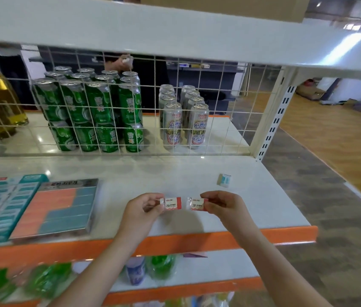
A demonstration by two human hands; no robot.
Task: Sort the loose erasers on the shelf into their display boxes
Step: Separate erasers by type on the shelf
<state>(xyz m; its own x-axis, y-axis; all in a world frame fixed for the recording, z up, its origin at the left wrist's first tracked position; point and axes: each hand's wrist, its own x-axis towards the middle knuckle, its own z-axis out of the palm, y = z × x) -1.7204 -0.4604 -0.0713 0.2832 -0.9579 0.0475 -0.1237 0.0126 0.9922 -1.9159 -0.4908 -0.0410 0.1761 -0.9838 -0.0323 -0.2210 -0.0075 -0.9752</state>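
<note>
— Left hand (140, 210) pinches one red eraser (171, 203), right hand (220, 204) pinches another (197, 204), both held over the shelf's (175, 173) front edge.

— Risky! No red box in view; they could land in the pink-and-blue box (57, 209) at the left.

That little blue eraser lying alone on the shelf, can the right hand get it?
Probably not straight away: the right hand already pinches a red 2B eraser. The way to the blue eraser looks free, with bare shelf between them.
</note>
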